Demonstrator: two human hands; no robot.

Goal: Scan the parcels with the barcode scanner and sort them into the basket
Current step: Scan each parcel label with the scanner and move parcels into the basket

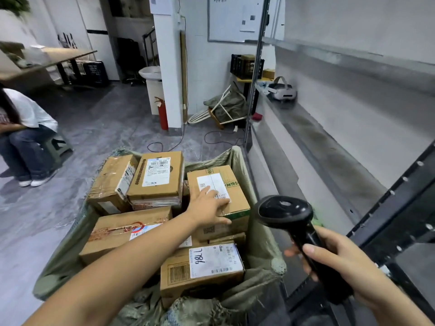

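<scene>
**Left hand flat on the far-right parcel, scanner just beside it**

The parcel [236, 200] sits at the far right corner of the sack [263, 250], its white label [211, 181] facing up. The left hand [208, 207] lies on it, fingers [219, 196] straight and spread over the label's near part, thumb along the near edge, clamping nothing. The right hand [339, 262] has its fingers wrapped round the handle of the barcode scanner [299, 227], just off the sack's right edge, head pointing toward that parcel. The left hand partly covers the label, so I judge 1 of the 2 hands must shift before a scan.
</scene>
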